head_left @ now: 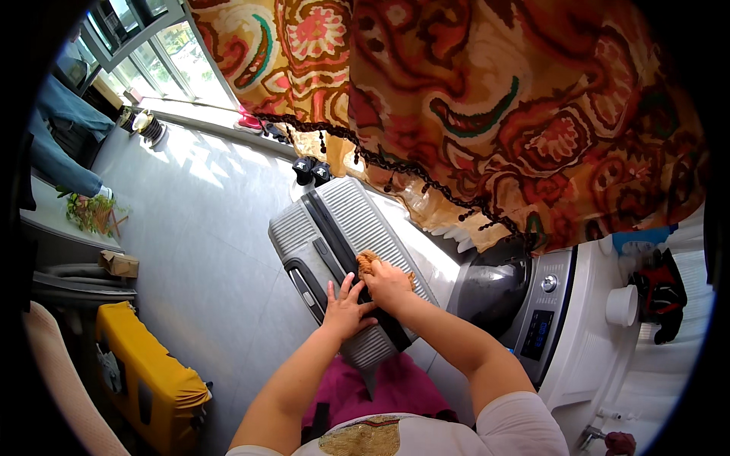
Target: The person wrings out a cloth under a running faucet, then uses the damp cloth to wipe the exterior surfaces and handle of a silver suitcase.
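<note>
A silver-grey ribbed suitcase [350, 209] stands in front of me, with a black band across it and a dark handle on its near-left side. On the band and the ribs beside it, my right hand [386, 286] is closed around a brown cloth [368, 262], pressing it against the case. Part of the cloth is hidden under the fingers. My left hand [347, 309] rests on the case just left of the right one, fingers spread and holding nothing.
A patterned curtain [487, 114] hangs beyond the suitcase. Black shoes [310, 170] sit at its far end. On the right stands a washing machine [549, 346]; on the left, a yellow-covered case [144, 365], a small plant [90, 214] and blue jeans legs [65, 140].
</note>
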{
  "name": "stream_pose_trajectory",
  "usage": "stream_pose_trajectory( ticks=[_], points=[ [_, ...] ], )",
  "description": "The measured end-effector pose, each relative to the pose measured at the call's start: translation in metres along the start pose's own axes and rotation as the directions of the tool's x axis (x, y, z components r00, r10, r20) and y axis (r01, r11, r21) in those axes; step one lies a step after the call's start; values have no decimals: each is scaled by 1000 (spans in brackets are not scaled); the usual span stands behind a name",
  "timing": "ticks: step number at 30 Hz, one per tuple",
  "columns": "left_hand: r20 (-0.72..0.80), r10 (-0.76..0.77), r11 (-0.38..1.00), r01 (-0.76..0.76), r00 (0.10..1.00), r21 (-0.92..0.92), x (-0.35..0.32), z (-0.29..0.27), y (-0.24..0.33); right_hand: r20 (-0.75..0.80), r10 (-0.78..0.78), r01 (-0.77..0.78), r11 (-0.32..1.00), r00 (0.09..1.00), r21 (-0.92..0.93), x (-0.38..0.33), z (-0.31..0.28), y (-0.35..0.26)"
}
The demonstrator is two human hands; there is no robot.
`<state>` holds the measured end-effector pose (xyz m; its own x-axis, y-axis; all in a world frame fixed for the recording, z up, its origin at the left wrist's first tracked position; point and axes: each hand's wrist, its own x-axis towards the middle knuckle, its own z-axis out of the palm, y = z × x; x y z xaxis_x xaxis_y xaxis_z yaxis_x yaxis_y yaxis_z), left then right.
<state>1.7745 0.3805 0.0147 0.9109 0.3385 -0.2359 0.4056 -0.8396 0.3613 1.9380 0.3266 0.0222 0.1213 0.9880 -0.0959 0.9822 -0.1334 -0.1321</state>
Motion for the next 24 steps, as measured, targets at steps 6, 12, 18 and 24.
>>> stream_pose_trajectory(
  ticks=[6, 12, 18, 24],
  points=[
    [-57, 6, 1000, -8, 998, -24, -6, -3, 2, -182, 370, -350, 928, 911, 132, 27, -16, 42],
    [-25, 25, 1000, -26, 999, -17, -7, -2, 0, -195, -11, 33, 994, 981, 109, 41, -7, 17],
    [-21, 20, 999, -21, 1000, -33, -9, -1, 0, -102, 504, -479, 855, 858, 196, 31, -17, 71],
    [-21, 39, 999, -39, 999, -22, -10, 0, -2, -99, 90, -73, 982, 991, 173, 7, -16, 17]
  ],
)
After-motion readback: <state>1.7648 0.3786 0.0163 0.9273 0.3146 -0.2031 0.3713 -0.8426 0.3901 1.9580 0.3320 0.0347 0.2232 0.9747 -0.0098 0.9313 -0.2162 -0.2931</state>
